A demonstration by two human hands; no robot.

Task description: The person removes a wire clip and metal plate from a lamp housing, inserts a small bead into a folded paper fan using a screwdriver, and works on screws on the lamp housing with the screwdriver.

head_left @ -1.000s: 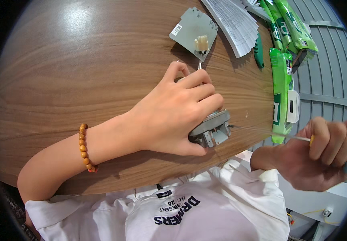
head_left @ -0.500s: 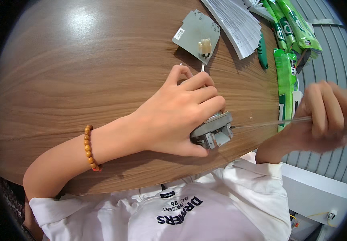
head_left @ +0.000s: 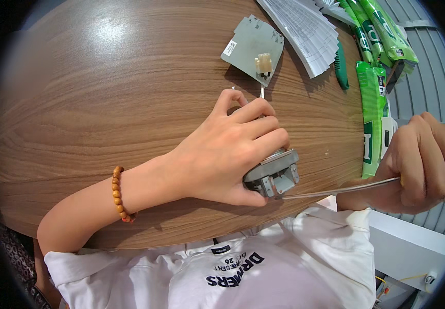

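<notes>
My left hand (head_left: 232,149) is wrapped over a small grey metal device (head_left: 280,177), holding it against the wooden table. The device's open end, with bent metal tabs, faces right; most of its body is hidden under my palm. In my closed right hand (head_left: 422,165) is a long thin screwdriver (head_left: 343,192), its handle hidden by the fingers. The shaft runs left, and its tip is beside the lower edge of the device; whether it touches cannot be told. Just beyond my left fingers lies a grey metal plate (head_left: 248,51) with a pale plastic connector (head_left: 263,63) on it.
Fanned printed papers (head_left: 305,38) lie at the back right of the table (head_left: 78,108). Next to them is a green-handled tool (head_left: 341,67). Several green packets (head_left: 374,113) line the right edge, with a ribbed grey surface (head_left: 428,62) beyond.
My right hand has moved slightly down. The screwdriver tip has shifted from the device's right side to its lower edge, while my left hand keeps its hold.
</notes>
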